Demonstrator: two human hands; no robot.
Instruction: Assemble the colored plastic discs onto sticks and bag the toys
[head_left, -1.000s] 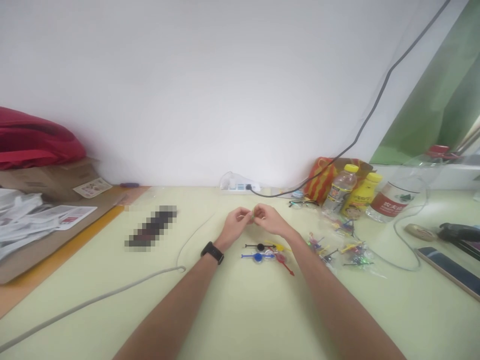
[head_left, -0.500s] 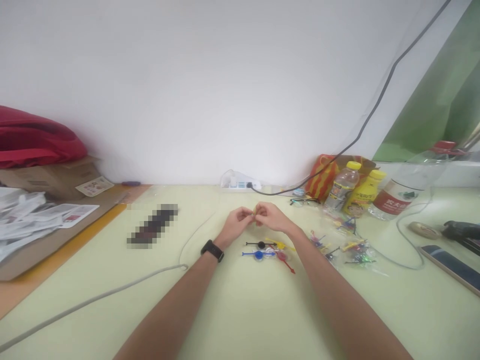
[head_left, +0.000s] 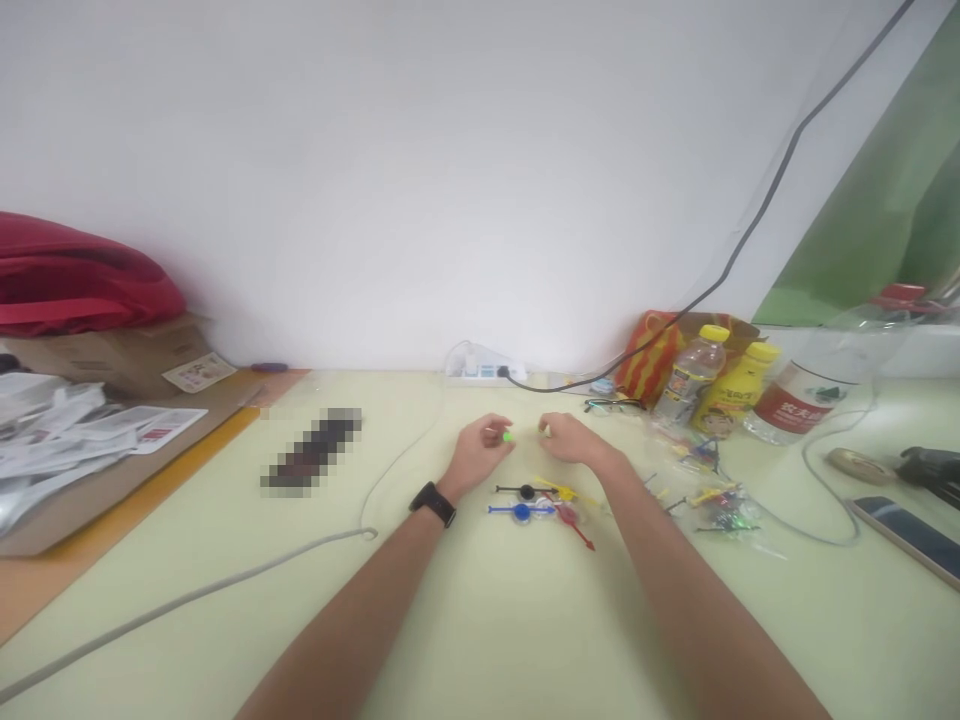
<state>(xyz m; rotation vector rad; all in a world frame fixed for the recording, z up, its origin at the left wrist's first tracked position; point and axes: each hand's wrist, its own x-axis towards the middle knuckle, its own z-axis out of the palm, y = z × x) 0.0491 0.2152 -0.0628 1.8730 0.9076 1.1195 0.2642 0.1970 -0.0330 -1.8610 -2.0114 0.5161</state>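
My left hand (head_left: 482, 448), with a black watch on its wrist, is closed on a small bright green round piece (head_left: 508, 437) at its fingertips. To the right and apart from it is my right hand (head_left: 568, 438), its fingers curled in; whatever they hold is hidden or too small to name. Just below the hands several small arrow spinners lie together: a black spinner (head_left: 527, 492), a blue spinner (head_left: 521, 513), a yellow spinner (head_left: 565, 493) and a red spinner (head_left: 571, 515).
Clear bags with more coloured arrow pieces (head_left: 724, 505) lie right of my right forearm. Behind them stand a clear bottle (head_left: 690, 375), a yellow bottle (head_left: 735, 390) and a large bottle (head_left: 799, 400). A grey cable (head_left: 247, 572) crosses the left; a phone (head_left: 911, 535) lies far right.
My hands were together at the fingertips and are now apart, the right one moved to the right. The green piece shows now at my left fingertips.
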